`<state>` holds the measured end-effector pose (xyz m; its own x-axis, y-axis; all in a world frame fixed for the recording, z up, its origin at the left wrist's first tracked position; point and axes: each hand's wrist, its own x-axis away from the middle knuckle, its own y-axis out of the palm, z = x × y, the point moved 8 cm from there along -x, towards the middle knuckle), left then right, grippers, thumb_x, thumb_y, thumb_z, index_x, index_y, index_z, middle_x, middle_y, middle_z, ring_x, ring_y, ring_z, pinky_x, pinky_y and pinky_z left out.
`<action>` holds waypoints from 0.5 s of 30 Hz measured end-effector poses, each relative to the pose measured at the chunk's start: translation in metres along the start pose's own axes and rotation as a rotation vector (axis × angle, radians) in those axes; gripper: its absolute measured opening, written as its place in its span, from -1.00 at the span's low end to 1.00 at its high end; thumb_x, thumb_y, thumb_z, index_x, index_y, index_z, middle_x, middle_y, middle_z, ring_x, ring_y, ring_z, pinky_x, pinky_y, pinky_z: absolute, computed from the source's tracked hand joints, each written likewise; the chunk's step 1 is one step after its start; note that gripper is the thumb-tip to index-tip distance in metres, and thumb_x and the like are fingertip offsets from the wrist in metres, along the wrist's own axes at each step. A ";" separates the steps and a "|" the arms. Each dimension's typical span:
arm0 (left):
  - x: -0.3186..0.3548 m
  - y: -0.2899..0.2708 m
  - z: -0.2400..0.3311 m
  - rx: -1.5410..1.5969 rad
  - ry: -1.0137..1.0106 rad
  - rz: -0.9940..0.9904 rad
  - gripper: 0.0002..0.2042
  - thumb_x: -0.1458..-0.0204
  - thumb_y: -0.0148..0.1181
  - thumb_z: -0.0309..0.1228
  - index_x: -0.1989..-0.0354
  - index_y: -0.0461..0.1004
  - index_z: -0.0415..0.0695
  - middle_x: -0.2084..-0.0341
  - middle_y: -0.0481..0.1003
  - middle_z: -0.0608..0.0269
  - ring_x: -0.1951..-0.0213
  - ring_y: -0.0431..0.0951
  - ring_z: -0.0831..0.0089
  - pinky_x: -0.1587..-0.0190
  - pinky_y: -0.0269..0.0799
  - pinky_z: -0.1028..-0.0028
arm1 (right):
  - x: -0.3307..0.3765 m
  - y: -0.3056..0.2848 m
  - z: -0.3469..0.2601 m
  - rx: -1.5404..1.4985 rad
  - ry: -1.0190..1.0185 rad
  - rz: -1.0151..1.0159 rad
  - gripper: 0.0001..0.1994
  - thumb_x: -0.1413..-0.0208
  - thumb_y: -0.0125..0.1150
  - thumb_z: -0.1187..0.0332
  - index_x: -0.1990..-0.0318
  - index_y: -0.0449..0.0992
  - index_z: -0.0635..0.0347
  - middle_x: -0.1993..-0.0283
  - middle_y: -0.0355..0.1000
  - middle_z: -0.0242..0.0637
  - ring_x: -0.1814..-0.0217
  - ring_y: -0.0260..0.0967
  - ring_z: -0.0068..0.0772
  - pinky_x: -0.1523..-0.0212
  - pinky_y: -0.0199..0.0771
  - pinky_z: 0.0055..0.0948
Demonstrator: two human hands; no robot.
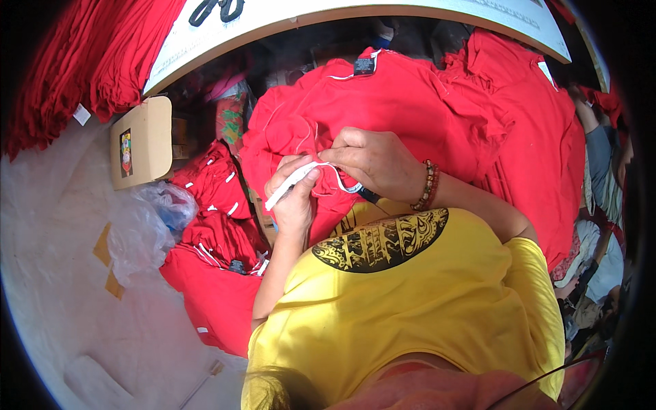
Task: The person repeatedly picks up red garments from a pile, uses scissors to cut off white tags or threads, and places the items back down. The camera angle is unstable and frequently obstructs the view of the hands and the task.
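Item: red garment, one, with white-edged trim; sitting between the two hands, in front of the wearer's chest. From where I am standing, the trim appears to be facing upward so that its edge is within sight.

Left hand: closing on the trim, thumb pressing it from above, fingers lying beneath; seemingly steadying the strip.

Right hand: folding its fingers inward, tips pinching the cloth just beside the left hand's fingers. Whether any small tool is hiding there, I cannot tell. A beaded bracelet is circling the wrist.

Beyond the hands: red cloth, spreading broadly, a dark label showing; likely lying there to be within reach. Where it is parting from the held piece, folds are hiding.

Left of the hands: a garment pile, lying loosely bunched; a clear plastic bag resting nearby; a cardboard box standing farther out.

Farthest ahead: a white table, carrying a black looped object.
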<state>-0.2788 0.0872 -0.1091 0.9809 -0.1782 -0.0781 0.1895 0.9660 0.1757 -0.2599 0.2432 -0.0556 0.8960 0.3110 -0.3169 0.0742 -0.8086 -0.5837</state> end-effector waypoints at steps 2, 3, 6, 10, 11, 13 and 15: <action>-0.001 0.001 0.001 -0.058 0.015 -0.006 -0.77 0.18 0.29 -0.70 0.28 0.55 -0.27 0.30 0.48 0.14 0.25 0.46 0.45 0.15 0.35 0.55 | 0.000 0.001 0.001 0.009 0.019 -0.008 -0.82 -0.03 0.12 0.46 0.19 0.54 0.18 0.33 0.41 -0.28 0.35 0.44 -0.29 0.36 0.46 -0.42; -0.002 0.002 0.001 -0.070 0.023 -0.012 -0.77 0.18 0.29 -0.69 0.28 0.54 -0.27 0.30 0.47 0.14 0.25 0.46 0.45 0.15 0.35 0.54 | 0.000 0.000 0.001 0.009 0.014 -0.004 -0.82 -0.03 0.12 0.46 0.20 0.54 0.19 0.33 0.41 -0.28 0.35 0.44 -0.29 0.36 0.46 -0.42; -0.003 0.004 0.000 -0.084 0.043 -0.019 -0.79 0.16 0.28 -0.68 0.29 0.53 -0.27 0.31 0.47 0.15 0.25 0.45 0.45 0.15 0.35 0.54 | 0.000 0.000 0.001 0.007 0.008 0.001 -0.83 -0.04 0.11 0.46 0.21 0.53 0.20 0.32 0.41 -0.27 0.35 0.43 -0.28 0.35 0.45 -0.41; -0.006 0.009 0.007 -0.138 0.042 -0.008 -0.88 0.06 0.24 -0.62 0.33 0.47 -0.26 0.34 0.43 0.19 0.26 0.42 0.47 0.14 0.32 0.55 | 0.000 0.000 0.005 -0.036 0.007 0.020 -0.82 -0.05 0.13 0.43 0.19 0.51 0.21 0.28 0.41 -0.25 0.30 0.43 -0.25 0.30 0.45 -0.40; -0.008 0.009 0.007 -0.156 0.050 -0.004 -0.89 0.04 0.23 -0.61 0.33 0.46 -0.26 0.34 0.43 0.20 0.26 0.42 0.48 0.14 0.31 0.55 | 0.001 -0.001 0.005 -0.053 0.002 0.031 -0.81 -0.04 0.15 0.42 0.18 0.51 0.22 0.27 0.41 -0.24 0.28 0.43 -0.24 0.28 0.45 -0.40; -0.011 0.005 0.008 -0.062 0.033 0.042 -0.91 -0.02 0.19 -0.56 0.32 0.43 -0.24 0.32 0.39 0.24 0.26 0.38 0.53 0.13 0.27 0.57 | -0.003 -0.016 0.002 -0.069 0.035 0.117 -0.78 -0.01 0.21 0.37 0.16 0.50 0.18 0.20 0.40 -0.23 0.19 0.42 -0.21 0.20 0.45 -0.38; -0.017 0.000 0.013 0.069 0.031 0.062 -0.90 -0.02 0.19 -0.55 0.31 0.41 -0.24 0.30 0.36 0.27 0.25 0.35 0.55 0.11 0.25 0.58 | -0.003 -0.026 -0.006 -0.029 -0.010 0.146 -0.74 0.03 0.28 0.32 0.16 0.50 0.15 0.12 0.39 -0.22 0.11 0.41 -0.19 0.13 0.44 -0.37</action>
<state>-0.2944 0.0883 -0.0953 0.9892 -0.1120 -0.0948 0.1324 0.9597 0.2478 -0.2616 0.2601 -0.0346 0.8939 0.1942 -0.4041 -0.0435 -0.8596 -0.5091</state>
